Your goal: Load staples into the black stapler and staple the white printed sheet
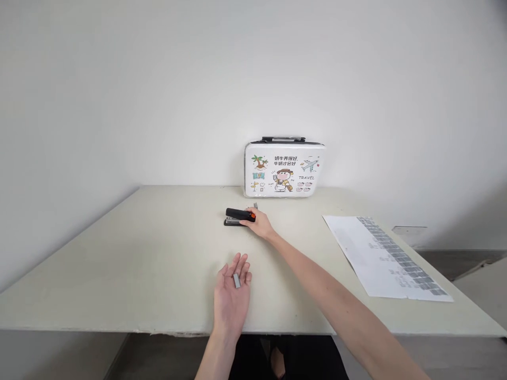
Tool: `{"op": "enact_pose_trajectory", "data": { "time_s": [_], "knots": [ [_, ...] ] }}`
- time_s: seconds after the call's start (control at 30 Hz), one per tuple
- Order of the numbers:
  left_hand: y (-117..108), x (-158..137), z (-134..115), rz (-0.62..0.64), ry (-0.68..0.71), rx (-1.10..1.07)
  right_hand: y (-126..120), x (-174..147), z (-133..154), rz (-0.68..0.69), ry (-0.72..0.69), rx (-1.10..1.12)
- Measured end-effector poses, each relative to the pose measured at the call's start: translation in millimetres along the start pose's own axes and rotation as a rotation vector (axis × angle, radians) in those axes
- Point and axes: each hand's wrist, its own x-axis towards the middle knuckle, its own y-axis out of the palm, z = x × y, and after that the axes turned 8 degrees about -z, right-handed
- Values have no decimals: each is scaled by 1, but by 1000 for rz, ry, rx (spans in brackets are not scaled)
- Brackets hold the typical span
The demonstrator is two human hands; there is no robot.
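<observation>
My left hand [232, 303] lies palm up near the front of the table, fingers slightly curled. A small grey strip of staples [236, 281] rests on it, at the base of the fingers. Farther forward, my right hand [260, 224] is closed around the rear end of a black stapler [237, 213] with an orange part near the grip. The stapler sits on the table with its front pointing left, and a gap shows between its top arm and base. Just behind my right fingers, a second small grey piece [255, 205] is partly hidden; it resembles a staple strip.
A white case [285, 174] with cartoon prints and a black handle stands upright against the wall. Printed white sheets of paper [356, 258] lie at the right of the pale table [119, 264]. The table's front edge runs just before my lap.
</observation>
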Motion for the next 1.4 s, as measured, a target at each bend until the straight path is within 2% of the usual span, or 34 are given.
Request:
{"op": "enact_pose_trajectory", "data": {
  "time_s": [0.1,0.2,0.23,0.27,0.37,0.43,0.5,0.73,0.83,0.93,1.03,1.13,1.2,1.3,1.4],
  "knots": [
    [1,-1,0,16,-21,5,-6,-3,11,12,-64,-39],
    [1,0,1,46,-28,-31,-23,-29,34,-32,-161,-68],
    [1,1,1,49,-28,-43,-31,-42,44,-25,-218,-69],
    [0,2,2,48,-28,-52,-39,-57,53,-1,-342,-77],
    [-2,5,3,51,-33,-53,-61,-101,77,193,-578,-92],
    [-4,7,3,68,-39,-29,-71,-124,85,314,-621,-143],
    [-5,8,2,87,-48,22,-75,-138,87,365,-619,-198],
    [2,6,-2,97,-101,197,-60,-152,88,292,-533,-303],
    [7,6,-1,114,-129,233,-69,-152,88,261,-527,-296],
    [11,6,1,146,-108,226,-103,-149,70,166,-441,-238],
    [13,5,3,147,-89,196,-161,-144,31,-20,-230,-204],
    [16,4,4,132,-74,189,-224,-140,-13,-178,-43,-263],
    [17,3,4,125,-63,191,-255,-142,-38,-270,53,-275],
    [19,1,4,105,-57,186,-275,-153,-61,-328,222,-214],
    [20,0,4,85,-55,192,-267,-167,-67,-305,267,-154]
  ]
}}
